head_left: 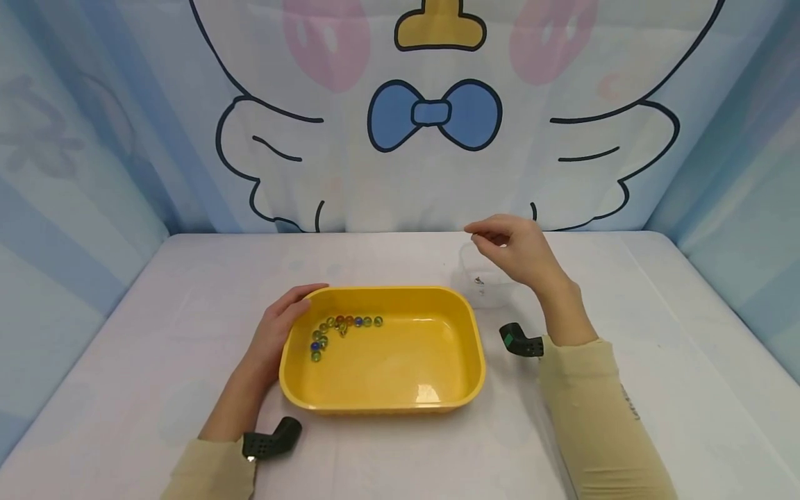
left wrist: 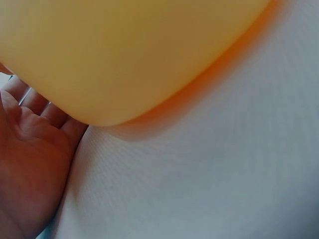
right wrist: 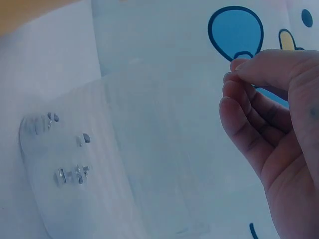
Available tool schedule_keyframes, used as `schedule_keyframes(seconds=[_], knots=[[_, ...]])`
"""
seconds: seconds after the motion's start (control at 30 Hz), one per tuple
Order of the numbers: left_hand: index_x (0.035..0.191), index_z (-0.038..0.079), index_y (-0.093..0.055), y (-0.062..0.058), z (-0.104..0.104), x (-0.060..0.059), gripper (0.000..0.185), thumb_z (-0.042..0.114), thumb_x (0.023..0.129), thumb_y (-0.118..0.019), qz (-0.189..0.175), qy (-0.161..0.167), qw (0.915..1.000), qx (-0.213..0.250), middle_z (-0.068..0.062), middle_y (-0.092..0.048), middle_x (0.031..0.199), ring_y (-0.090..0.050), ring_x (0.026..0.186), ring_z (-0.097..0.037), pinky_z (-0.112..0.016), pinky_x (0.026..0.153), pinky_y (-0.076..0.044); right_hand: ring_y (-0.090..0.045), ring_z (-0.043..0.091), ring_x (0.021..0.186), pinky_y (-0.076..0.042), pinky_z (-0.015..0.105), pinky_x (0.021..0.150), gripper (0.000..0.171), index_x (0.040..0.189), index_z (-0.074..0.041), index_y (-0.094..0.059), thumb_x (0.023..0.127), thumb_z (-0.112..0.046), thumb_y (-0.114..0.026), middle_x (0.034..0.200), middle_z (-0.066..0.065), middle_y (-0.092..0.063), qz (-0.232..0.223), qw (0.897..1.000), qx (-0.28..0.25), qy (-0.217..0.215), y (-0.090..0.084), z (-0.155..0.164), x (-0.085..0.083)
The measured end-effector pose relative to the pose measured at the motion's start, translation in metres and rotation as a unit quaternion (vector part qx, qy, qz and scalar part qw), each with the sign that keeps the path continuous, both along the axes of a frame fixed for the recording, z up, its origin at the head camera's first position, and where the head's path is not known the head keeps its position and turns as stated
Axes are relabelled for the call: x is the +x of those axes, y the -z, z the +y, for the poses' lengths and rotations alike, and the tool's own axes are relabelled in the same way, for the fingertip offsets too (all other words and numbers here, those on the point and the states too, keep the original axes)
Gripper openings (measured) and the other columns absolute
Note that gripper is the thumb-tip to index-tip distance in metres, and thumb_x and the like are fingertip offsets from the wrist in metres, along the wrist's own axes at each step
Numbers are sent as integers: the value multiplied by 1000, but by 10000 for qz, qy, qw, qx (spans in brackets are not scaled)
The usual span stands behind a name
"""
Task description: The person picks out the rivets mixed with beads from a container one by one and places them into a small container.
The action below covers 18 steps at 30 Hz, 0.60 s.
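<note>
My left hand holds the yellow tray at its back left corner, thumb by the rim and fingers along the outer wall. In the left wrist view the palm lies beside the tray's outer wall. Glass marbles, mostly greenish with some blue and orange, line the tray's left and back sides; a small gold piece lies among them. My right hand is raised over a clear plastic box, thumb and fingertips together; I cannot tell whether something tiny sits between them.
Several small shiny pieces show inside the clear box in the right wrist view. A white cloth covers the table. Behind it hangs a printed curtain with a blue bow. Black wrist cameras sit at both sleeves.
</note>
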<state>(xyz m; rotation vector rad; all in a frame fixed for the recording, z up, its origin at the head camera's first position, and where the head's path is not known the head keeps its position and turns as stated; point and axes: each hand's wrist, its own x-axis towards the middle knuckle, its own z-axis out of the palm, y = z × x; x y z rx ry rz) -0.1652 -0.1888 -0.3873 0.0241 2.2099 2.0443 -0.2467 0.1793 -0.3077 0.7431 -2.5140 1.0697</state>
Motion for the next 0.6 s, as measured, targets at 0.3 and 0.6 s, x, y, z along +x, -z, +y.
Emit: schedule_keyframes(seconds=[0.3, 0.6], knots=[[147, 10, -48, 1, 0, 0, 43, 26, 109, -38, 12, 20, 10000, 50, -6, -49, 148, -46, 130, -20, -21, 107, -38, -61, 23, 87, -48, 16, 75, 20, 112, 1, -74, 95, -1, -64, 108, 14, -71, -545, 9984, 134, 71, -2, 15, 0], [146, 9, -48, 0, 0, -1, 42, 25, 109, -39, 7, 13, 10000, 43, -6, -49, 147, -46, 130, -20, -20, 106, -39, -61, 27, 94, -52, 21, 80, 23, 116, 1, -73, 97, -8, -64, 112, 15, -68, -1528, 9872, 418, 165, -7, 25, 2]])
